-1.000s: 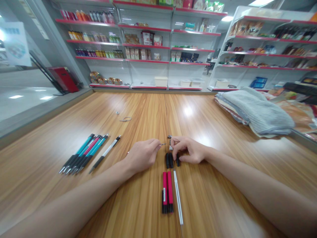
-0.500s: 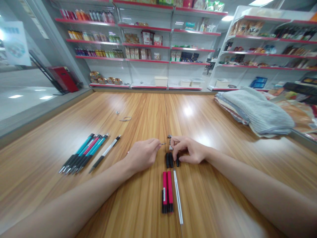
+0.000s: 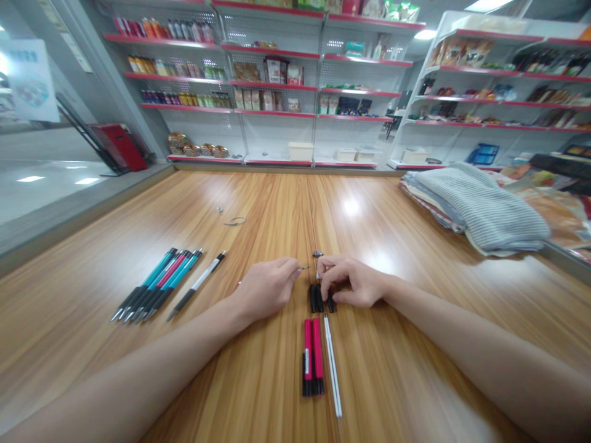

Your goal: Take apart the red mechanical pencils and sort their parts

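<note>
Right hand (image 3: 354, 282) shifted, fingers (image 3: 329, 266) together above black pen parts (image 3: 315, 298); left fingers (image 3: 294, 266) pinch a metal tip (image 3: 305, 267).

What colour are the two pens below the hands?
Pens are pinkish red with black lower ends; best in the head view.

Small shop interior, aisle view: white perforated-metal shelving (image 3: 277, 132) with red-edged shelves along far wall, stocked with bottles (image 3: 161, 26) and packaged snacks (image 3: 272, 71); second white shelf unit (image 3: 462, 122) at right, more packaged goods; long wood-grain counter (image 3: 231, 209) across near foreground.
</note>
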Tool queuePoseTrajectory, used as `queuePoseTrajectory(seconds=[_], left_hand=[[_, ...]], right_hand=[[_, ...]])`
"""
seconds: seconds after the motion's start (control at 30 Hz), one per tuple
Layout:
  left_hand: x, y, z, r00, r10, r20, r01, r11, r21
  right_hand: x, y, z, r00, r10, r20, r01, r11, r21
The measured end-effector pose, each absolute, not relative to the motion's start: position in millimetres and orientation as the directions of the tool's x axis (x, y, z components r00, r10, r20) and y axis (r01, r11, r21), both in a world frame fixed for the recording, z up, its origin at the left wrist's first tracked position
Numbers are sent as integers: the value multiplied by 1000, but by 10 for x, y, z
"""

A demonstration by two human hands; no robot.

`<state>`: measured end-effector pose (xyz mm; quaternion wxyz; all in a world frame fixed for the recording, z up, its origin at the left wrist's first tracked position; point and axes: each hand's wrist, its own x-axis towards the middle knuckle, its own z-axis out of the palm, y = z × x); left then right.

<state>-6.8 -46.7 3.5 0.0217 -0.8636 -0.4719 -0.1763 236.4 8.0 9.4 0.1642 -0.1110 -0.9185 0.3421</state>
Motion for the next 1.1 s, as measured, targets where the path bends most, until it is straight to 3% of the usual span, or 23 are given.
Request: queuePoseTrajectory(seconds=[0.67, 0.87, 1.1], left_hand=[[-75, -475, 42, 510, 793, 332, 794, -583, 172], [-120, -517, 81, 714, 634, 297, 610, -771, 182], [-148, -542, 98, 795, 545, 265, 496, -836, 234]], right_hand=[[2331, 53, 100, -897, 361, 257, 125, 762, -635], [2329, 55, 86, -902, 350, 253, 131, 780, -612], [2342, 48, 34, -895, 394, 209, 189, 760, -621]])
